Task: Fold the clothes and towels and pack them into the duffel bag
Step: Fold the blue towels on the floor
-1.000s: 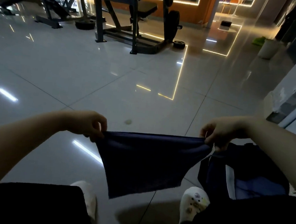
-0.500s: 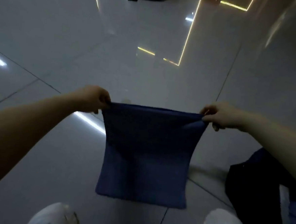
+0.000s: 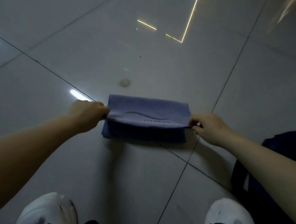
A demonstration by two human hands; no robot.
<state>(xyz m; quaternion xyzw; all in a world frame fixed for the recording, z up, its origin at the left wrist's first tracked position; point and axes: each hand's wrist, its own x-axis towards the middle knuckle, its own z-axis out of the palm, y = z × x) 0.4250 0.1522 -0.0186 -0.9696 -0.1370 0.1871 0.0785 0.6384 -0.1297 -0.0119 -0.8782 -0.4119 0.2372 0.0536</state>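
Note:
A blue towel (image 3: 147, 111) with a wavy logo lies folded on the tiled floor in front of me. My left hand (image 3: 87, 113) pinches the near left corner of its upper layer. My right hand (image 3: 207, 127) pinches the near right corner. That upper layer is lifted slightly over the part lying flat beneath it. The dark duffel bag (image 3: 244, 179) sits at the right edge, partly hidden behind my right forearm.
My two white shoes (image 3: 47, 211) (image 3: 230, 220) stand at the bottom of the view on glossy grey floor tiles (image 3: 139, 172). A small pale spot (image 3: 125, 82) marks the floor just beyond the towel. Light strips reflect in the tiles farther away.
The towel hung in the air between my hands; now it is down on the floor, folded over. My view has tilted further downward.

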